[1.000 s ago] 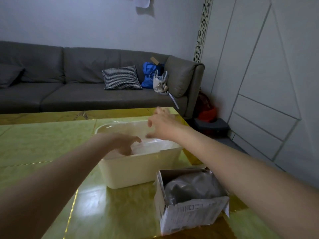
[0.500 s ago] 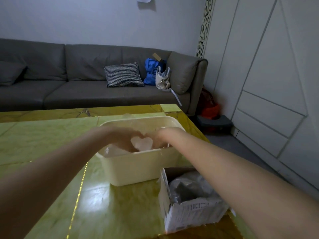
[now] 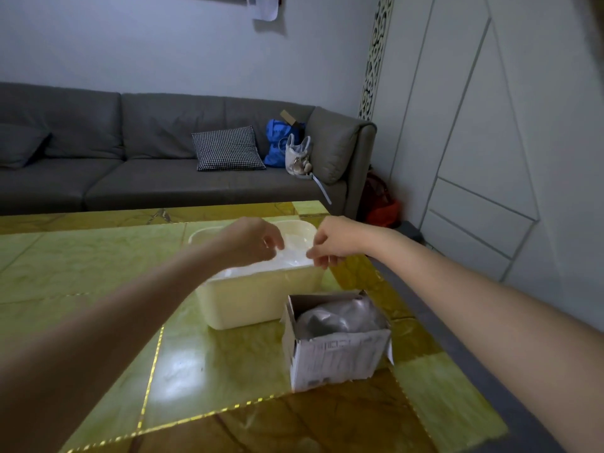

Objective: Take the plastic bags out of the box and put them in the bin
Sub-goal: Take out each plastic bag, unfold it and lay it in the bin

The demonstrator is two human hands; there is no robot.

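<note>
A cream plastic bin (image 3: 261,302) stands on the table with a clear plastic bag (image 3: 294,256) lying crumpled inside it. My left hand (image 3: 251,241) hovers over the bin's middle, its curled fingertips pinching the bag's left edge. My right hand (image 3: 333,243) is at the bin's right rim, thumb and forefinger pinching the bag's right edge. In front of the bin sits an open cardboard box (image 3: 336,358) with a grey plastic bag (image 3: 336,317) stuffed inside.
The green and yellow table (image 3: 98,263) ends at a dark edge on the right. Behind it is a grey sofa (image 3: 130,165) with a checked cushion (image 3: 227,148) and bags. White cabinet panels (image 3: 490,158) fill the right side.
Both hands have risen out of the bin, where they pressed down on the clear bag, and moved a little apart. They now sit at rim height.
</note>
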